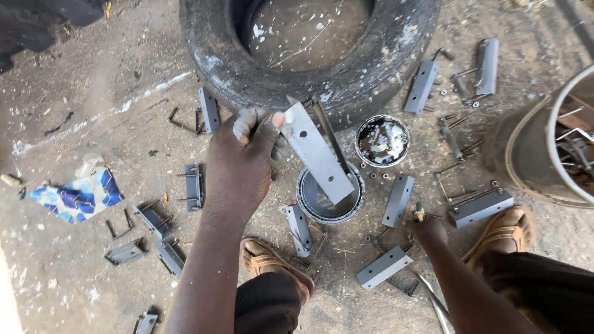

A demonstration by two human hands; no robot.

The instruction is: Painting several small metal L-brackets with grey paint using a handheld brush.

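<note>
Gripping a grey metal bracket [315,154] at its upper end, the left hand [241,164] is closed around the piece, fingers wrapped and paint-smeared at the tips, and holds it tilted so that its lower end dips into the open paint can [328,198] standing on the dirt floor [93,93]; the angle and position suggest, in my judgement, that the piece is kept over the can so drips fall back inside rather than on the ground. A thin rod [328,133] runs alongside the bracket's upper edge, and whether it is attached cannot be told. The left forearm comes up from the lower frame, wrist slightly bent, back of the hand toward the camera. The right hand [427,229] sits low and to the right, closed on a small tool with a greenish-yellow end [419,212]; its working end is hidden. The can's lid [382,141], coated inside with paint, lies just beside the can, against a worn tyre [309,55]. Grey-painted brackets [383,267] of similar shape lie scattered flat around the can, well apart from one another, apparently laid out to dry. Loose bolts and pins [451,139] lie between them. Both feet in brown sandals [272,263] flank the can. A blue and white scrap [77,196] lies to the left.
</note>
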